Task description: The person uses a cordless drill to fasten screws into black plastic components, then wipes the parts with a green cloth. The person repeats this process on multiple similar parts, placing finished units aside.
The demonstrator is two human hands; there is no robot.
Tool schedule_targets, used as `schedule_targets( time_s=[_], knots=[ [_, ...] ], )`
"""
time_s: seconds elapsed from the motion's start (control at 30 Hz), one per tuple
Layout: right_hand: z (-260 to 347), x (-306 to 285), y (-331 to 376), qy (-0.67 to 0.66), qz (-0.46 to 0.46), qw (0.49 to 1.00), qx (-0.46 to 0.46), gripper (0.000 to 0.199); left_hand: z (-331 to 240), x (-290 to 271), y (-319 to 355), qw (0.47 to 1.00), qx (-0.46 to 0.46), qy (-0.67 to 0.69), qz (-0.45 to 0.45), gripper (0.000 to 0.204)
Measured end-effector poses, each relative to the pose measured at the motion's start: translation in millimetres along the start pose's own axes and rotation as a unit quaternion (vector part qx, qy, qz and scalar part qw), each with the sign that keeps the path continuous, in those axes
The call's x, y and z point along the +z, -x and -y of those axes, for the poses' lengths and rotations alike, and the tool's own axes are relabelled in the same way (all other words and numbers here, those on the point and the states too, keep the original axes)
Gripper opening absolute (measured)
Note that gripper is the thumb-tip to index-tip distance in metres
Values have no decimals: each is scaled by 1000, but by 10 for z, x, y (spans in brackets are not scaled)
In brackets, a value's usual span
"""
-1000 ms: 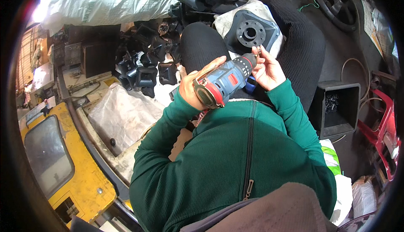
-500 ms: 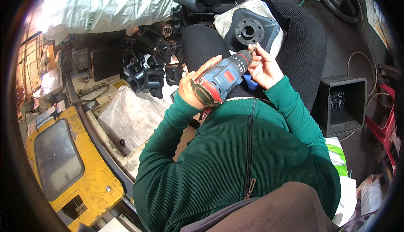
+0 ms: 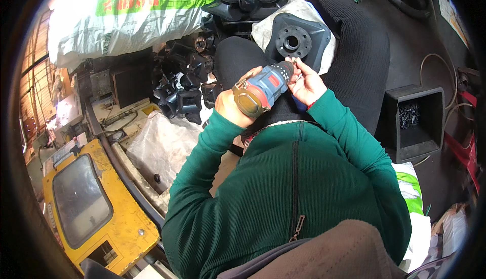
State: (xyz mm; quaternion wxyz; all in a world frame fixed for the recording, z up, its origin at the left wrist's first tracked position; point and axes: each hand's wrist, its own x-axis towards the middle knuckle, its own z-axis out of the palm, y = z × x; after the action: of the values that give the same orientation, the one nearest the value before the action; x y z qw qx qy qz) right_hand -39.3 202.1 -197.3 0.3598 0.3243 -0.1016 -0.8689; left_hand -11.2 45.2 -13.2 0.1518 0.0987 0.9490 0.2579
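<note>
1. Left hand [image 3: 231,109] wrapped round blue-and-red plastic drill [image 3: 261,89]; right hand [image 3: 308,87] pinched small unclear piece [image 3: 294,62] at its tip.
2. Black square-based, round-flanged part [image 3: 305,42] lay on white cloth [image 3: 261,27]; work there seemed unfinished.

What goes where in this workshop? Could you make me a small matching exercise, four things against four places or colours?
Things
1. Power drill
2. Dark part with a round flange
3. Dark open box
4. Panel with a window

Places and colours
A. Yellow, at the picture's lower left
B. On a whitish cloth, between the person's legs
C. At the picture's right, with small dark pieces inside
D. Gripped by the left hand

Right pairs: 1-D, 2-B, 3-C, 4-A.
</note>
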Motion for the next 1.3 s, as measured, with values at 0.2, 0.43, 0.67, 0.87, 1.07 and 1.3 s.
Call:
schedule_targets(
  time_s=[0.2,0.43,0.67,0.87,1.07,1.3],
  knots=[
    [78,-90,-174,10,-13,1000,-27,22,14,-38,-269,997,-7,-62,40,58],
    [94,-102,-206,-30,-32,999,-23,16,49,-124,-446,991,13,-108,79,49],
    [59,-129,-171,-17,-52,997,-58,14,-22,-139,-615,989,-35,-88,116,47],
    [119,-201,-93,334,-148,915,-174,11,-90,-179,-734,985,-15,-104,139,45],
    [126,-267,-296,435,-139,871,-182,16,-199,-175,-864,970,-47,-150,187,62],
    [74,-357,-363,413,-116,878,-213,15,-166,-107,-1013,943,-90,-177,268,62]
  ],
)
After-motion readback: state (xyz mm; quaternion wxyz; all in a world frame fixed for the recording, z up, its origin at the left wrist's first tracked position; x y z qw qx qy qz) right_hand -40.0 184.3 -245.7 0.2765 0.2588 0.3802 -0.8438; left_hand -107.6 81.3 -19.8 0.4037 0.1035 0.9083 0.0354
